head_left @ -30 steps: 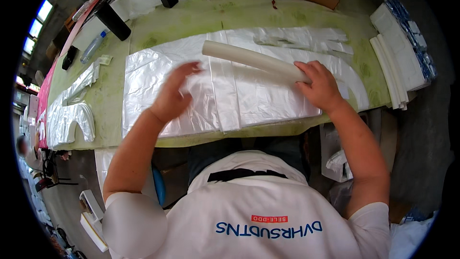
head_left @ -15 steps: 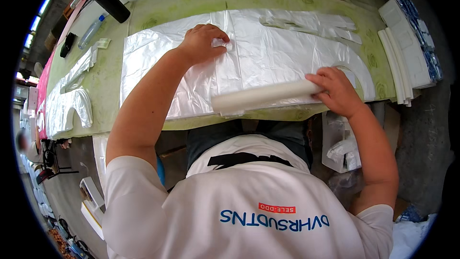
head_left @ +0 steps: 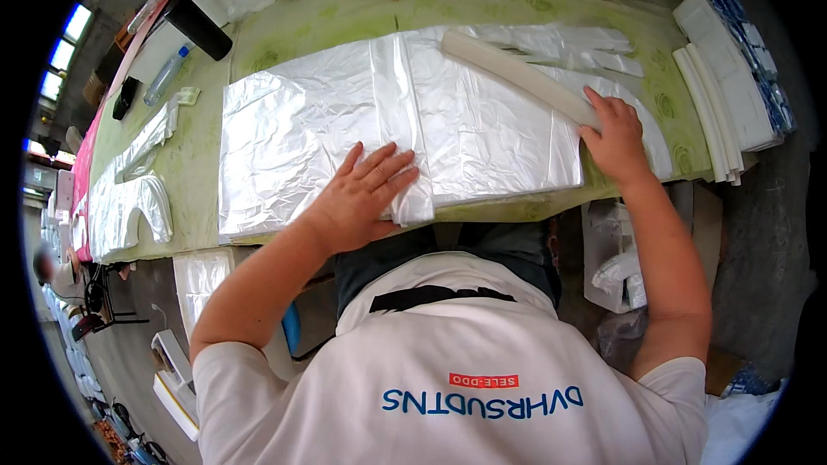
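Observation:
A flat stack of translucent white plastic bags (head_left: 336,129) lies spread across the green table (head_left: 405,0). My left hand (head_left: 366,198) rests flat on its near edge, fingers spread, pressing the bags down. My right hand (head_left: 613,133) grips the near end of a long white bar (head_left: 517,77) that lies slanted across the right part of the stack. More loose plastic pieces (head_left: 568,43) lie beyond the bar.
Piles of folded white bags (head_left: 719,95) stand at the table's right end. Cut plastic offcuts (head_left: 129,189) lie at the left, with a clear bottle (head_left: 165,76) and dark boxes (head_left: 200,27) at the far left. A person sits at the far left edge.
The white bar has swung from the near edge of the stack to a slant across its right side. My left hand came back from the far side to the near edge.

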Motion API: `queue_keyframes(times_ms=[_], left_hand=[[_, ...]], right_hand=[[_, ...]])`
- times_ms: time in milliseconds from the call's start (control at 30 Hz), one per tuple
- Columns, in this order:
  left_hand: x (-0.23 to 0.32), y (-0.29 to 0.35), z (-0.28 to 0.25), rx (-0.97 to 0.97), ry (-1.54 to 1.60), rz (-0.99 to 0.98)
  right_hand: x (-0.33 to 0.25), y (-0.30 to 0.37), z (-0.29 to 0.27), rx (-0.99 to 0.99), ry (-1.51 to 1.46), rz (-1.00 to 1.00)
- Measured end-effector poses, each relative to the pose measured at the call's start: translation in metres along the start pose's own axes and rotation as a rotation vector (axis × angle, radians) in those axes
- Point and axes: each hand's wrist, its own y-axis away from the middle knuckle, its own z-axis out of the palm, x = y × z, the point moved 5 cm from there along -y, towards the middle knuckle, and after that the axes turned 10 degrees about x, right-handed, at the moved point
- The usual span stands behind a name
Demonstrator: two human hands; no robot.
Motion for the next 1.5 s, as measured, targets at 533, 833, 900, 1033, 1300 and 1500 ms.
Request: queue_keyframes(times_ms=[533,833,900,1033,1300,1500], left_hand=[[0.027,0.017,-0.015,0.164,0.665,-0.256],[0.002,0.008,-0.017,0.332,0.535,-0.506],[-0.006,0.008,-0.006,0.327,0.482,-0.541],[-0.01,0.004,-0.007,0.333,0.469,-0.658],[-0.007,0.002,-0.023,0.323,0.108,-0.493],[0.01,-0.018,-0.023,0.446,0.014,-0.13]], right_hand=[[-0.206,0.044,0.039,-0.09,-0.67,-0.451],[-0.209,0.032,0.062,-0.382,-0.856,0.138],[-0.211,0.031,0.069,-0.382,-0.892,0.228],[-0.208,0.019,0.085,-0.444,-0.84,0.402],[-0.212,-0.003,0.1,-0.622,-0.633,0.389],[-0.211,-0.006,0.107,-0.638,-0.518,0.281]])
